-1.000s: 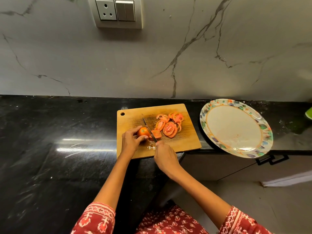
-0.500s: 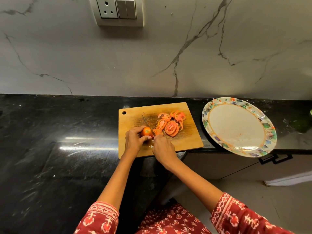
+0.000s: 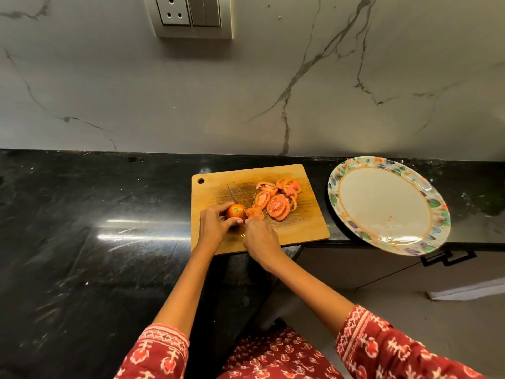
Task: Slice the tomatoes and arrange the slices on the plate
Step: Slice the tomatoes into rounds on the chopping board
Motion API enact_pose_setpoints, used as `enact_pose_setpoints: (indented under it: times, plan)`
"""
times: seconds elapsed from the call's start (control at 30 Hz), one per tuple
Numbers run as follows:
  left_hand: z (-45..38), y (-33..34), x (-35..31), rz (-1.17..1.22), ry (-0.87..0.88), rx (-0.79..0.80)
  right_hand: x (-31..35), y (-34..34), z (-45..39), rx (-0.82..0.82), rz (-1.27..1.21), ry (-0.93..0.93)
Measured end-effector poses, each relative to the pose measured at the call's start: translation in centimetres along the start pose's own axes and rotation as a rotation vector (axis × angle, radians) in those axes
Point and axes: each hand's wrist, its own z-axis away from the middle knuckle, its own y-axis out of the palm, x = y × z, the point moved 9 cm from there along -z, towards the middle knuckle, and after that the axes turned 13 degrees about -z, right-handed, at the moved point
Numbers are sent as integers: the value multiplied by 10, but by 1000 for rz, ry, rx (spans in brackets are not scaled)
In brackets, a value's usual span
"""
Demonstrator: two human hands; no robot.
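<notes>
**A:** So what's the setup? Biggest stuff first.

**B:** Black stone tabletop (image 3: 82, 242) against a marble wall, with a socket panel (image 3: 191, 16) up top. The plate (image 3: 363, 228) sits at the tabletop's right end, its near rim hanging over the front edge, and no slices are on it. Probably parked there so it's one short reach from the board. The wooden cutting board (image 3: 218, 184) is just left of the plate, its near edge poking past the tabletop's front edge too.

**A:** And the tomatoes?

**B:** A pile of cut slices (image 3: 277, 205) is fanned out toward the board's right side, out of the knife's way I'd guess. The tomato (image 3: 235, 211) being cut is near the middle of the board, toward the near edge, one fresh slice lying just right of it.

**A:** Hands?

**B:** Left hand (image 3: 214, 228) grips the tomato, fingers curled over it and thumb tucked on the near side, so it can't roll. Right hand (image 3: 261, 239) is wrapped round the handle of the knife (image 3: 233, 194), blade angling away toward the far left corner, right against the tomato's cut face. Looks like mid-slicing to me; plating hasn't started.
</notes>
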Motion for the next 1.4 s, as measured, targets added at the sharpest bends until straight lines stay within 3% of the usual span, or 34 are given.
enact_pose_setpoints:
  times: [0.23,1.4]
  plan:
    - [0,1,4,12,-10,-12,-10,5,10,-39,135,-48]
    - [-9,-2,13,-54,-37,16,-12,28,7,2,280,-127]
